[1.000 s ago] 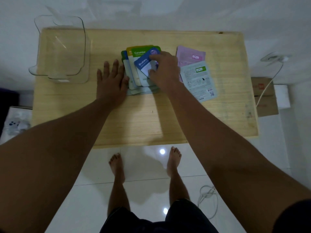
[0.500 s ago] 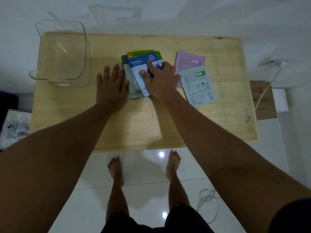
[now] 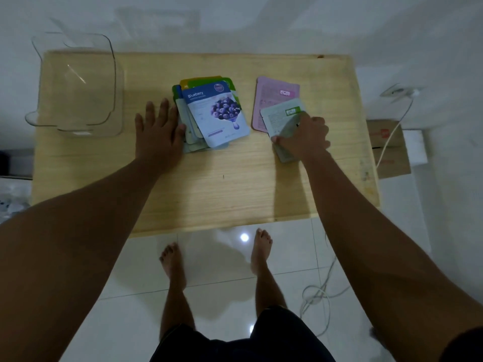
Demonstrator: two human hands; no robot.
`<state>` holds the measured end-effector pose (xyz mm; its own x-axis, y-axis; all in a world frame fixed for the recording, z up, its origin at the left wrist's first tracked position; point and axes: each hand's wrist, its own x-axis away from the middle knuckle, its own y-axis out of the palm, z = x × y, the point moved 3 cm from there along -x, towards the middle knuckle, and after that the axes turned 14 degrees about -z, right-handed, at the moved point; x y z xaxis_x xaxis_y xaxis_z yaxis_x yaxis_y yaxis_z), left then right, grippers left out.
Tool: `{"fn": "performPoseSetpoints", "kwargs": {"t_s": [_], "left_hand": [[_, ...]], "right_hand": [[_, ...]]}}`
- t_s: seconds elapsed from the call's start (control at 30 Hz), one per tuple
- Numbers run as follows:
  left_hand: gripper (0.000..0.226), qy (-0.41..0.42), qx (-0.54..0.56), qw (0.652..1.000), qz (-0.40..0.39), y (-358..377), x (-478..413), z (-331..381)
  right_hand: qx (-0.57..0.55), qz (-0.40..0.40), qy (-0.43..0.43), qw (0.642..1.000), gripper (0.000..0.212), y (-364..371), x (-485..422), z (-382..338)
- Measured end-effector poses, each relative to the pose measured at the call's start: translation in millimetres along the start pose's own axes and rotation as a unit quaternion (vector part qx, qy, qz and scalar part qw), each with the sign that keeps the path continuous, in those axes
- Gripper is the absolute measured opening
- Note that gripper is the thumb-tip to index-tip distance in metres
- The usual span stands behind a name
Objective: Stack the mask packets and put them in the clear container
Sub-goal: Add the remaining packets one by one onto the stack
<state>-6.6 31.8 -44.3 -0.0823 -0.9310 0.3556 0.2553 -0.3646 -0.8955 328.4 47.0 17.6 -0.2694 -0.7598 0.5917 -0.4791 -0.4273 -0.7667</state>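
A loose stack of mask packets [image 3: 193, 131] lies mid-table, topped by a blue Blueberry packet [image 3: 218, 113]. My left hand [image 3: 159, 129] rests flat on the table with fingers spread, its edge against the stack's left side. To the right, a pale green packet [image 3: 281, 118] lies face down, overlapping a pink packet [image 3: 271, 96]. My right hand [image 3: 304, 138] covers the green packet's lower part, fingers curled over its edge. The clear container [image 3: 78, 82] stands at the table's far left corner with nothing inside.
The wooden table [image 3: 222, 184] has bare surface in front of the packets. A cardboard box [image 3: 389, 150] and a white cable [image 3: 392, 134] sit right of the table. My bare feet stand on white tiles below the near edge.
My right hand has left the Blueberry packet on top of the stack and moved right onto the pale green packet. The left hand stays beside the stack.
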Motion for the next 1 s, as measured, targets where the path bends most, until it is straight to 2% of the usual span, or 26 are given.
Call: {"fn": "performPoseSetpoints", "kwargs": {"t_s": [0.2, 0.23, 0.33, 0.37, 0.43, 0.57, 0.63, 0.77, 1.0], "left_hand": [[0.060, 0.000, -0.002, 1.000, 0.009, 1, 0, -1], [0.060, -0.001, -0.002, 1.000, 0.010, 1, -1, -1], [0.060, 0.003, -0.002, 1.000, 0.015, 1, 1, -1], [0.060, 0.004, -0.001, 1.000, 0.015, 0, 1, 0], [0.061, 0.003, 0.000, 1.000, 0.012, 0, 2, 0], [0.061, 0.002, -0.001, 1.000, 0.013, -1, 2, 1], [0.061, 0.002, 0.001, 1.000, 0.013, -1, 2, 0], [0.061, 0.006, 0.010, 1.000, 0.018, -2, 3, 1], [0.062, 0.005, 0.009, 1.000, 0.010, -1, 1, -2]], "right_hand": [[-0.080, -0.012, 0.039, 0.996, 0.103, -7, -9, 9], [-0.099, -0.015, 0.028, 0.995, 0.095, -9, -12, 12], [-0.166, -0.020, -0.031, 0.985, 0.046, -16, -13, 18], [-0.200, -0.017, -0.042, 0.979, 0.035, -18, -14, 19], [-0.266, -0.016, -0.070, 0.961, 0.026, -24, -11, 15], [-0.326, -0.021, -0.139, 0.935, 0.026, -41, 6, -23], [-0.294, 0.013, -0.182, 0.938, 0.028, -49, 16, -48], [-0.139, 0.088, -0.251, 0.954, 0.023, -39, 35, -105], [-0.015, 0.056, -0.299, 0.953, 0.021, 34, 40, -166]]}}
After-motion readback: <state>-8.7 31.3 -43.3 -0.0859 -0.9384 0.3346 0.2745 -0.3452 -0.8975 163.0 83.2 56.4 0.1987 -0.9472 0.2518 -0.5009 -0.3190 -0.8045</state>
